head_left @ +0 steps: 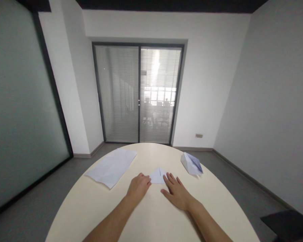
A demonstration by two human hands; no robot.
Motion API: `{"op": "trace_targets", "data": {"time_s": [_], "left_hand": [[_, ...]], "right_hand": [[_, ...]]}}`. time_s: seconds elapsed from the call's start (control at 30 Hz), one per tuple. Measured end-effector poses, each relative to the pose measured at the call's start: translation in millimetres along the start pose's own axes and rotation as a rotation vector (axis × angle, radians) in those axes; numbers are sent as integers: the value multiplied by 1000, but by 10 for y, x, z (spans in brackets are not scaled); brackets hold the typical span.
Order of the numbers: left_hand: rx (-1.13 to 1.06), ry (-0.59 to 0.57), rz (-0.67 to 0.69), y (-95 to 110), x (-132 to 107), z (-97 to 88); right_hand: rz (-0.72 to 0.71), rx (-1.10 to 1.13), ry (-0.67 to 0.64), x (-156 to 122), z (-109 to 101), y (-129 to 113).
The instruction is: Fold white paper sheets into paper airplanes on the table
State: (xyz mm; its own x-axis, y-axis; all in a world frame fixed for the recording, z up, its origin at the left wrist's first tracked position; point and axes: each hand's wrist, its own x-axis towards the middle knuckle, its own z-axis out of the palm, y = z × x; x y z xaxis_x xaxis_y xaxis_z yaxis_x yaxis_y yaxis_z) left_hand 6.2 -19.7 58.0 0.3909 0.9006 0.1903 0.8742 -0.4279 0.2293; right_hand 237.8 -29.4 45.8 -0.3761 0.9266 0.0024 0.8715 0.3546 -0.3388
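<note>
Fingertips (147,180) of the left hand (138,189) touch nine o'clock on a folded white paper triangle (156,176), pinch unclear; the unclenched right hand (178,194) covers its three-o'clock corner. Round cream table (146,218) beneath; flat white paper sheet (113,167) toward ten, folded bluish-white paper (191,163) toward two.

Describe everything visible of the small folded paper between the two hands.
The small folded paper is white and looks thin, roughly triangular, its peak pointing away from the person. A short dark line, whether mark or slit is unclear, runs below the peak. It lies on the pale table. The left hand meets its left corner; the right hand's fingers cover its right.
</note>
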Motion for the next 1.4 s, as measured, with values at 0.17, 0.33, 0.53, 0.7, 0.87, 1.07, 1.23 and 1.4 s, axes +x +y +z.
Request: {"op": "trace_targets", "data": {"time_s": [0.17,0.33,0.53,0.7,0.87,1.07,1.23,1.4], "left_hand": [[46,-31,-14,26,5,-23],[60,-21,-39,31,2,-19],[63,-1,-54,-18,4,-19],[76,14,-81,-53,27,39],[76,15,-64,-51,22,49],[89,17,-67,-50,23,41],[95,6,-83,-50,31,63],[101,5,-82,-48,43,84]], "right_hand": [[-25,5,23,18,39,33],[-45,43,48,36,64,59],[-110,88,37,12,20,35],[-57,98,119,39,71,61],[36,17,77,43,75,35],[-54,26,39,22,39,78],[-26,40,64,51,81,107],[42,-6,38,48,88,61]]}}
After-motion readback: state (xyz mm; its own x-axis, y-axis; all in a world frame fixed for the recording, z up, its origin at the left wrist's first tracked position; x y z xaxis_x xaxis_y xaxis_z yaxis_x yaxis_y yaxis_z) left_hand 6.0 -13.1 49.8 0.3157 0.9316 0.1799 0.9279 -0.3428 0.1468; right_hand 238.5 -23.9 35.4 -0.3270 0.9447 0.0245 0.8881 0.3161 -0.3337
